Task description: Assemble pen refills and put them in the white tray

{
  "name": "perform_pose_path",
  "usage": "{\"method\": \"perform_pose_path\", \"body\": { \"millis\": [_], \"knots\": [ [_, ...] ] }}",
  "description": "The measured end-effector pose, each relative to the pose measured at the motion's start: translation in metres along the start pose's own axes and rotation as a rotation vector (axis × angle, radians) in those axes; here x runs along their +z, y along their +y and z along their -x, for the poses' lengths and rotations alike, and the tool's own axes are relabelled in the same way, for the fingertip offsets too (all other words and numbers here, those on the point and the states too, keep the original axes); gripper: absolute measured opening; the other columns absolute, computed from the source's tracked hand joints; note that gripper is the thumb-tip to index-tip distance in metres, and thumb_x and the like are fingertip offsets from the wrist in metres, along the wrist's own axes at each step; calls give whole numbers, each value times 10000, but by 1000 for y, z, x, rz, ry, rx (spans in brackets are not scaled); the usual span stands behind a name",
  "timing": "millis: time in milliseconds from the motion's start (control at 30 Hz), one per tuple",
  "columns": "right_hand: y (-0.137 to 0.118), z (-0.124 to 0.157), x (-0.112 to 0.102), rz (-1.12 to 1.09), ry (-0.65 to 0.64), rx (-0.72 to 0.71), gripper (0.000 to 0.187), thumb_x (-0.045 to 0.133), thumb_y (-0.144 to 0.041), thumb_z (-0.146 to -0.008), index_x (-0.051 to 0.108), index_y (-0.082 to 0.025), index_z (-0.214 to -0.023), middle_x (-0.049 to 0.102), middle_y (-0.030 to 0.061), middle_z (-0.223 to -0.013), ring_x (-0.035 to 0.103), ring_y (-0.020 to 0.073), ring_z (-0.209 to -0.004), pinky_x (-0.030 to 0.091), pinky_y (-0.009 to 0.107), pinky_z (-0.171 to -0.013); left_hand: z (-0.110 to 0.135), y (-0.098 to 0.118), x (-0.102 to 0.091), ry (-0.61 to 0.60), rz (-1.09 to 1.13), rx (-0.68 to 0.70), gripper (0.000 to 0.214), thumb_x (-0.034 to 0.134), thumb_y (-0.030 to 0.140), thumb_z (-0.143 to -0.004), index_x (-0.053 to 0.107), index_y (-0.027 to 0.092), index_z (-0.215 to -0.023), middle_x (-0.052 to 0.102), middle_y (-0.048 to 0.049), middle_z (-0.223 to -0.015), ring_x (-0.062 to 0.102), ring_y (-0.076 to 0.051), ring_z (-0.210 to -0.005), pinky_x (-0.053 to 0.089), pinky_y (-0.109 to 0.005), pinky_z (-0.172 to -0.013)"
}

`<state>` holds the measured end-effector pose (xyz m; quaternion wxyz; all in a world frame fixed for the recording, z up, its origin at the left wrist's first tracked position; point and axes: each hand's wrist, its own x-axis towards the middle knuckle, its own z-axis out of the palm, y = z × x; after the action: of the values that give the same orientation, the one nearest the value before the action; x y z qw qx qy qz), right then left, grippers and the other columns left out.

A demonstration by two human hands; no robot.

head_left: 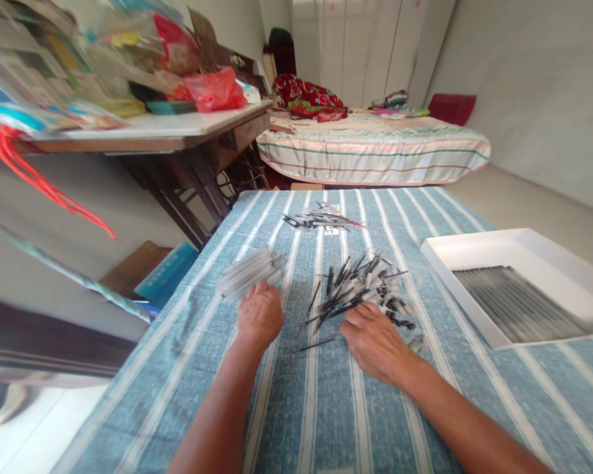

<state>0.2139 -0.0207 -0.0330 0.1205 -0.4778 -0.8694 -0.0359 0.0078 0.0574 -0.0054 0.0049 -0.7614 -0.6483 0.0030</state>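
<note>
My left hand [259, 315] is closed around a bundle of pale grey pen barrels [250, 270] that sticks out up and to the left over the blue striped tablecloth [326, 408]. My right hand [375, 342] rests knuckles up at the near edge of a loose heap of black and white pen parts [360, 286]; its fingers curl under and what they hold is hidden. One thin black refill [316, 344] lies between the two hands.
A white tray [474, 253] holding rows of dark pens stands at the right. A smaller pile of parts [321, 219] lies farther back. A cluttered side table [178, 125] is at the left, a bed [375, 148] behind.
</note>
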Motion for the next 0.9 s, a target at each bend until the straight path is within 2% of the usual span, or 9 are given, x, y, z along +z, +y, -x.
{"method": "perform_pose_path", "body": {
  "millis": [167, 267, 333, 433, 500, 633, 900],
  "knots": [
    [25, 10, -4, -15, 255, 71, 257, 404, -88, -859, 604, -165, -715, 542, 44, -705, 457, 169, -718, 323, 294, -696, 4, 5, -2, 13, 88, 43, 208, 378, 121, -800, 577, 106, -857, 599, -163, -929, 591, -248, -862, 439, -332, -750],
    [44, 17, -7, 12, 364, 162, 263, 398, -95, -867, 642, -163, -796, 581, 58, -746, 485, 176, -748, 352, 285, -710, 7, 12, -11, -2, 199, 101, 158, 406, 175, -811, 559, 148, -843, 625, -89, -881, 604, -190, -810, 444, -263, -708],
    [54, 21, -7, 41, 405, 212, 262, 406, -103, -862, 655, -165, -806, 597, 67, -770, 502, 183, -773, 368, 283, -716, 10, 17, -17, -42, 372, 150, 142, 432, 198, -797, 558, 174, -857, 642, -39, -851, 610, -166, -775, 448, -239, -676],
    [62, 24, -8, 76, 429, 256, 252, 426, -108, -851, 663, -168, -792, 608, 74, -788, 517, 186, -787, 381, 282, -723, 14, 23, -21, -87, 644, 249, 210, 447, 184, -773, 579, 192, -937, 656, -16, -891, 610, -160, -803, 448, -242, -719],
    [64, 25, -8, 94, 432, 270, 247, 432, -103, -846, 666, -163, -794, 609, 77, -788, 519, 187, -782, 384, 282, -721, 16, 25, -20, -96, 719, 322, 235, 449, 184, -778, 602, 197, -957, 655, -16, -920, 602, -161, -846, 439, -246, -762],
    [65, 25, -8, 118, 423, 279, 255, 424, -94, -847, 667, -154, -798, 609, 79, -775, 511, 187, -763, 382, 279, -711, 17, 26, -19, -133, 778, 395, 224, 445, 218, -811, 630, 190, -934, 651, -20, -901, 597, -160, -840, 434, -245, -755],
    [67, 26, -7, 110, 386, 267, 268, 413, -78, -841, 664, -160, -795, 598, 79, -770, 505, 191, -767, 387, 288, -715, 19, 28, -20, -138, 810, 395, 228, 453, 217, -802, 646, 189, -920, 661, -25, -888, 599, -169, -831, 442, -248, -752]
  ]
}}
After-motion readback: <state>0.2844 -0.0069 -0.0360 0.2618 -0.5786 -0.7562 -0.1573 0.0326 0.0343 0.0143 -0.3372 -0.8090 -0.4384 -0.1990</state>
